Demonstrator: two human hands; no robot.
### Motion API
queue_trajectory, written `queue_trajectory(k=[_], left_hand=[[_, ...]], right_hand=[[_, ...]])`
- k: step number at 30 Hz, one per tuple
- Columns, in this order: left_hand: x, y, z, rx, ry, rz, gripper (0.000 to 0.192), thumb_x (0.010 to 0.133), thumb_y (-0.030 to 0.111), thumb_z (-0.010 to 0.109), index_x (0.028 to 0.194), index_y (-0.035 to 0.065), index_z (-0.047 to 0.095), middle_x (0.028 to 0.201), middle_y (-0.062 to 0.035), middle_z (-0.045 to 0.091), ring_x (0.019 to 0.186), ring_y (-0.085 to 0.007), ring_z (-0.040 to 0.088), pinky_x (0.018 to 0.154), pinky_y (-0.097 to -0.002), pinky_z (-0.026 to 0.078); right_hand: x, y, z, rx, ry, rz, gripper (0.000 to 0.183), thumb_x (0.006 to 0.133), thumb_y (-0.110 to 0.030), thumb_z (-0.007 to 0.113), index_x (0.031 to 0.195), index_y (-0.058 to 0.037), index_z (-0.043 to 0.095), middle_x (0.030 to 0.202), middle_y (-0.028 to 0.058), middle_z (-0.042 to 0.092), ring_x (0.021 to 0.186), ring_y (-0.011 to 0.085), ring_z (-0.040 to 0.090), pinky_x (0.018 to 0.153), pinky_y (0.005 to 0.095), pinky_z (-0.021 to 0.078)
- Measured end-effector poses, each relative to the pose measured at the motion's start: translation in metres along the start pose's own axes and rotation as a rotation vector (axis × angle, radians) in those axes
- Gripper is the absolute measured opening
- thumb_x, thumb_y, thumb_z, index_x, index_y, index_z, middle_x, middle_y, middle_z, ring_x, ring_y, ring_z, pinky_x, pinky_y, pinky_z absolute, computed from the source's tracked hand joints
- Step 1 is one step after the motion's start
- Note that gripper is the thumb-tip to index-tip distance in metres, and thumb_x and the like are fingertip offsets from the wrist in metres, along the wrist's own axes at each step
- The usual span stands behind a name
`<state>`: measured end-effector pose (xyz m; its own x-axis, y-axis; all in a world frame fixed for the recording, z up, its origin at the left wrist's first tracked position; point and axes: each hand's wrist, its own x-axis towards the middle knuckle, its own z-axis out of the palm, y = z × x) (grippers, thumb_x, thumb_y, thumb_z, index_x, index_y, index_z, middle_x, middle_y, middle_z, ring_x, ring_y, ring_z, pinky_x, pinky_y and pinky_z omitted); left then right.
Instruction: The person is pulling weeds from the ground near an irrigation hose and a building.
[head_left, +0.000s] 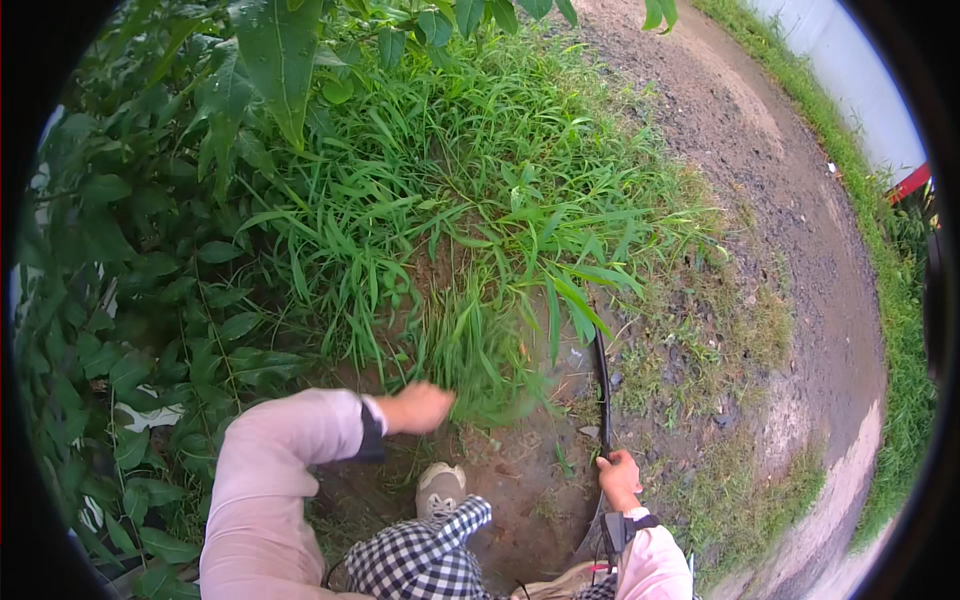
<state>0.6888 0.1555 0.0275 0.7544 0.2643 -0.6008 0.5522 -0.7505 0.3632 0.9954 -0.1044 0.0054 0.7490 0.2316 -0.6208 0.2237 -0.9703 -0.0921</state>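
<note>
My left hand (418, 409) is closed low at the near edge of the weeds, blurred by motion. A bunch of green grass blades (487, 367), also blurred, fans out from beside the fist and seems gripped in it; the fingers' far side is hidden. Over on the right, my right hand (621, 476) is wrapped around a black, slightly curved rod or hose (602, 375). Its far end disappears under broad grass leaves. Below that hand a thin greyish piece (592, 534) shows; I cannot tell what it is.
Leafy shrubs (150, 300) crowd the left, and a leafy branch (277, 67) hangs overhead. Thick grass (450, 150) grows ahead. A gravelly dirt track (817, 285) curves along the right, with a pale wall (840, 67) beyond. My shoe (440, 487) stands on bare soil.
</note>
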Motion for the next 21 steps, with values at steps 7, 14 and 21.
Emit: queue_trajectory(k=[7,14,21], left_hand=[[-0.067,0.018,-0.061,0.124,-0.086,-0.129,0.033,0.077,0.03,0.063,0.097,0.0043,0.057,0.078,-0.014,0.064,0.077,-0.0329,0.064,0.065,-0.043,0.051],[0.005,-0.062,-0.126,0.453,0.385,-0.411,0.036,0.075,0.014,0.06,0.109,0.0041,0.054,0.118,-0.0179,0.053,0.099,-0.0295,0.059,0.078,-0.0408,0.049],[0.085,-0.122,-0.072,0.563,0.592,0.041,0.031,0.077,-0.001,0.049,0.106,0.0084,0.058,0.114,-0.0099,0.055,0.109,-0.0288,0.051,0.087,-0.0386,0.046]], right_hand=[[0.001,0.002,-0.004,0.005,-0.006,-0.048,0.032,0.072,-0.035,0.074,0.094,-0.014,0.065,0.097,0.0096,0.067,0.101,0.0297,0.06,0.093,0.0538,0.035],[0.003,0.004,-0.003,0.033,-0.018,-0.028,0.031,0.071,-0.034,0.074,0.094,-0.0143,0.065,0.097,0.0074,0.068,0.1,0.0272,0.061,0.092,0.051,0.0363],[0.005,0.007,0.001,0.057,0.0,-0.039,0.03,0.07,-0.032,0.075,0.091,-0.0128,0.065,0.095,0.0085,0.068,0.096,0.0269,0.062,0.089,0.0468,0.0398]])
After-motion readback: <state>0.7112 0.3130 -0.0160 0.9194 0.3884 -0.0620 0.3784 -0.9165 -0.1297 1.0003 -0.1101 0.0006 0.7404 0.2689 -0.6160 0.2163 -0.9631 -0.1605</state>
